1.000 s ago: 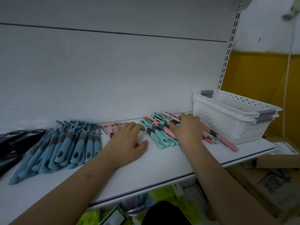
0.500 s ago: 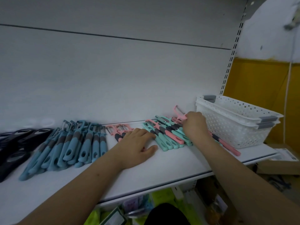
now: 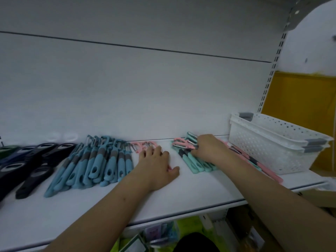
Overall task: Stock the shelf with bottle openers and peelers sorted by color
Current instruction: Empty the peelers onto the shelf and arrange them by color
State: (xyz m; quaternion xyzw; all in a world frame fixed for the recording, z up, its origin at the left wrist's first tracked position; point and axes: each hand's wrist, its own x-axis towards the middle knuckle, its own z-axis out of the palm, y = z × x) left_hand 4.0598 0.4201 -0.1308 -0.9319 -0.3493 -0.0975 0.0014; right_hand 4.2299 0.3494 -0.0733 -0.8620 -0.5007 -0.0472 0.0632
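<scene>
While right hand (image 3: 209, 149) grips pink peeler (image 3: 183, 145), no legible writing

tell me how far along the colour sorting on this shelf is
Done: the black openers and the blue peelers lie in their own rows, and a small pink group has begun under the left hand, which rests flat. In hand: the right hand grips a pink peeler on the mixed pile. Left: the mint peelers and pink peelers beside the white basket are still mixed.

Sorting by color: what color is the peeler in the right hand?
Pink peeler, held by the right hand; head view.
</scene>
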